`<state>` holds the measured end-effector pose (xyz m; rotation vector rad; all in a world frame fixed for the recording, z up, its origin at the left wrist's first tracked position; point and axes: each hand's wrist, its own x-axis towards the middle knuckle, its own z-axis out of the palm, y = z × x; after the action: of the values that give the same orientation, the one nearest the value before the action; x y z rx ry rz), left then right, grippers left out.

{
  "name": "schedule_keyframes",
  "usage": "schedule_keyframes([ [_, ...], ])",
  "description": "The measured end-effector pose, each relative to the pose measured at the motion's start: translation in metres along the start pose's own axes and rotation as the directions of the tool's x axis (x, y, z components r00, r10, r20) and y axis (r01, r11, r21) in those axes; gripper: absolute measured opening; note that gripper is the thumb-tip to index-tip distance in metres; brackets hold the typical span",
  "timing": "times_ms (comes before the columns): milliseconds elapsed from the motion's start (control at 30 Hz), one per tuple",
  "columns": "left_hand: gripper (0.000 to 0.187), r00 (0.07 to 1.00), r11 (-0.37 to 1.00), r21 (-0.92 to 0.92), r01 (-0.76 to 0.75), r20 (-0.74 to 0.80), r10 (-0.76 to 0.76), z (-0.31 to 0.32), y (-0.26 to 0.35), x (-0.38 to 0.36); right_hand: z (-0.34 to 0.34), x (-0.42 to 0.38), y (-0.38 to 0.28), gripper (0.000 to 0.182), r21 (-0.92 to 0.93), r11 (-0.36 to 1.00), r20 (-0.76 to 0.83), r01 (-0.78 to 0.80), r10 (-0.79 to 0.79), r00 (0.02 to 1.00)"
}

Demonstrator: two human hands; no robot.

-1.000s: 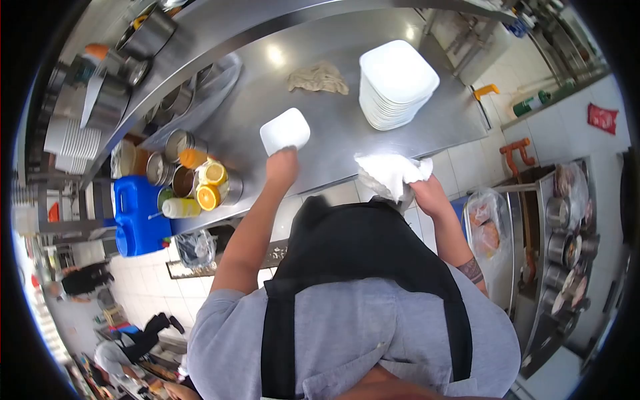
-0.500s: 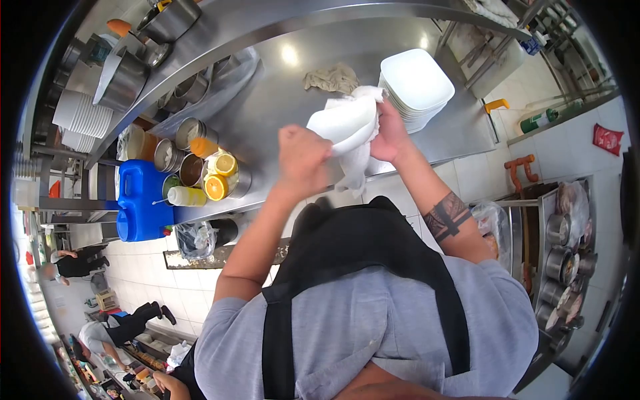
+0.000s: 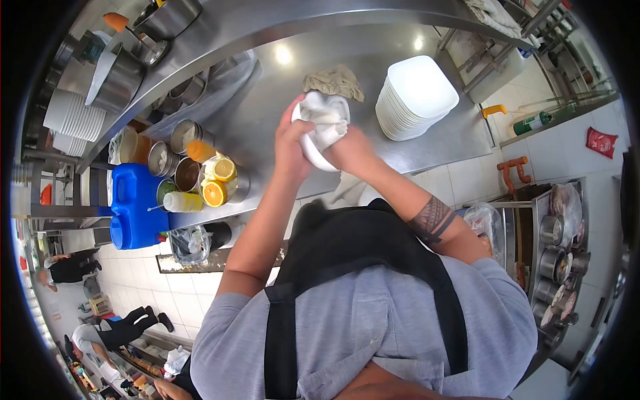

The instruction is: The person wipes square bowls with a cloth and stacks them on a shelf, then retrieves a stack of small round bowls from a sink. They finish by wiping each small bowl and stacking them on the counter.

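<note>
A white bowl is held over the metal table's front part, tilted with its inside turned up toward me. My left hand grips its left side, thumb over the rim. A white cloth is bunched inside the bowl, and a length of it hangs below. My right hand is closed on this cloth at the bowl's right side; some of its fingers are hidden. Just beyond the bowl lies a crumpled beige rag. To the right stands a stack of white square dishes.
On the table's left are a blue jug, a yellow squeeze bottle, a container with cut oranges and metal tins. A steel shelf crosses overhead. Two people work far left.
The bowl has turned from showing its outside to showing its inside, and moved slightly left. My right hand has come lower, with the cloth now inside the bowl.
</note>
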<state>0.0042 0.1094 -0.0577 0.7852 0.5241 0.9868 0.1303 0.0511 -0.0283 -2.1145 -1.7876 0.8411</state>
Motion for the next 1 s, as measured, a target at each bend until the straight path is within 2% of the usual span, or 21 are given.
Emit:
schedule_keyframes([
  [33,0.072,1.000,0.996,0.089,0.000,-0.015,0.001,-0.005,-0.006,0.004,0.011,0.002,0.003,0.034,0.003,1.000,-0.005,-0.005,0.005,1.000],
  [100,0.070,0.999,0.997,0.077,0.013,-0.030,-0.011,-0.016,-0.010,0.012,0.054,0.013,0.024,0.044,0.476,0.773,-0.349,0.420,-0.272,0.897],
  [167,0.070,0.992,0.975,-0.189,0.121,-0.020,-0.127,-0.032,0.001,0.019,0.056,0.006,0.034,0.050,0.523,0.717,-0.358,0.461,-0.306,0.882],
  [267,0.072,0.957,0.899,-0.330,0.289,0.139,-0.256,-0.039,0.008,0.010,-0.004,-0.030,0.027,0.049,0.146,0.828,-0.105,0.541,-0.531,0.841],
  [300,0.072,0.927,0.844,-0.391,0.366,0.237,-0.292,-0.040,0.008,0.007,-0.001,-0.028,0.036,0.049,0.148,0.834,-0.115,0.531,-0.519,0.847],
  [367,0.074,0.914,0.827,-0.392,0.402,0.225,-0.337,-0.036,-0.009,0.011,0.004,-0.021,0.051,0.048,-0.298,0.836,-0.258,0.460,-0.535,0.805],
  [400,0.076,0.925,0.860,-0.344,0.377,0.186,-0.331,-0.037,-0.024,0.017,0.010,-0.019,0.044,0.043,-0.323,0.894,-0.130,0.311,-0.367,0.921],
  [433,0.077,0.936,0.890,-0.294,0.349,0.146,-0.319,-0.035,-0.032,0.020,0.015,-0.022,0.038,0.043,-0.324,0.897,-0.133,0.299,-0.356,0.925],
  [467,0.078,0.912,0.877,-0.257,0.407,0.167,-0.374,-0.043,-0.029,0.026,0.020,-0.027,0.035,0.043,0.063,0.978,-0.026,0.197,-0.195,0.980],
  [500,0.078,0.910,0.874,-0.260,0.410,0.176,-0.375,-0.047,-0.030,0.027,0.021,-0.029,0.037,0.042,0.419,0.908,0.131,0.018,-0.080,0.988],
  [533,0.078,0.890,0.825,-0.339,0.453,0.229,-0.395,-0.044,-0.025,0.023,0.019,-0.036,0.048,0.047,0.567,0.795,-0.040,0.215,-0.234,0.971],
  [567,0.077,0.867,0.764,-0.413,0.496,0.280,-0.412,-0.043,-0.024,0.020,0.000,-0.052,0.056,0.050,0.571,0.774,-0.049,0.275,-0.303,0.952],
  [600,0.077,0.882,0.773,-0.425,0.470,0.247,-0.401,-0.045,-0.030,0.020,0.004,-0.065,0.084,0.043,0.505,0.775,-0.234,0.380,-0.301,0.924],
  [667,0.078,0.886,0.755,-0.464,0.463,0.225,-0.406,-0.048,-0.036,0.022,-0.027,-0.113,0.114,0.049,0.710,0.604,-0.348,0.363,-0.147,0.926],
  [700,0.078,0.890,0.740,-0.497,0.453,0.199,-0.411,-0.052,-0.039,0.022,-0.026,-0.123,0.136,0.061,0.834,0.083,-0.525,0.545,-0.185,0.831],
  [733,0.080,0.888,0.729,-0.510,0.457,0.211,-0.409,-0.054,-0.040,0.023,-0.054,-0.150,0.131,0.068,0.873,-0.070,-0.479,0.482,0.054,0.876],
  [767,0.080,0.889,0.720,-0.526,0.452,0.205,-0.409,-0.056,-0.040,0.024,-0.087,-0.170,0.111,0.069,0.816,-0.357,-0.543,0.454,-0.207,0.813],
  [833,0.081,0.890,0.744,-0.491,0.453,0.199,-0.411,-0.058,-0.039,0.026,-0.127,-0.216,0.127,0.070,0.738,-0.191,-0.664,0.648,-0.032,0.747],
  [867,0.082,0.885,0.732,-0.502,0.461,0.205,-0.418,-0.059,-0.039,0.028,-0.150,-0.225,0.109,0.068,0.660,-0.152,-0.750,0.736,-0.082,0.656],
  [933,0.082,0.873,0.702,-0.520,0.486,0.250,-0.419,-0.055,-0.036,0.031,-0.195,-0.264,0.109,0.074,0.652,-0.177,-0.756,0.737,-0.229,0.613],
  [1000,0.082,0.859,0.667,-0.542,0.511,0.291,-0.422,-0.052,-0.036,0.034,-0.245,-0.340,0.113,0.063,0.437,0.185,-0.895,0.880,-0.015,0.447],
])
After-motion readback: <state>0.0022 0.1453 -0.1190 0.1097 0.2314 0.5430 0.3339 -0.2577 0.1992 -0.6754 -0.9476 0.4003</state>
